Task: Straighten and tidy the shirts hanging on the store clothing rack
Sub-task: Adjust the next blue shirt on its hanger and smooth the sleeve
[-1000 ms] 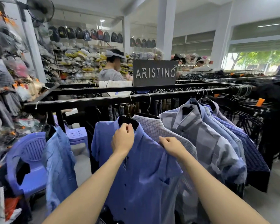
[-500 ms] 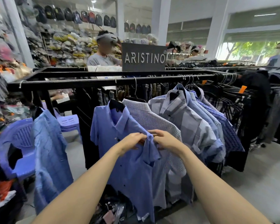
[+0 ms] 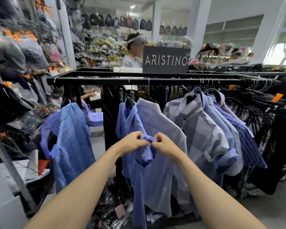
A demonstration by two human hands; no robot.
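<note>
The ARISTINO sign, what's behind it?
Behind the ARISTINO sign stands a person in a grey shirt, partly covered by it. Past them are shelves of bagged goods and a row of backpacks. Whatever sits directly behind the board is hidden.

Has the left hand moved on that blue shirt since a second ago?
Yes. The left hand has gone down the blue shirt, from the collar near the black rail to the bunched sleeve, away from the rail.
</note>
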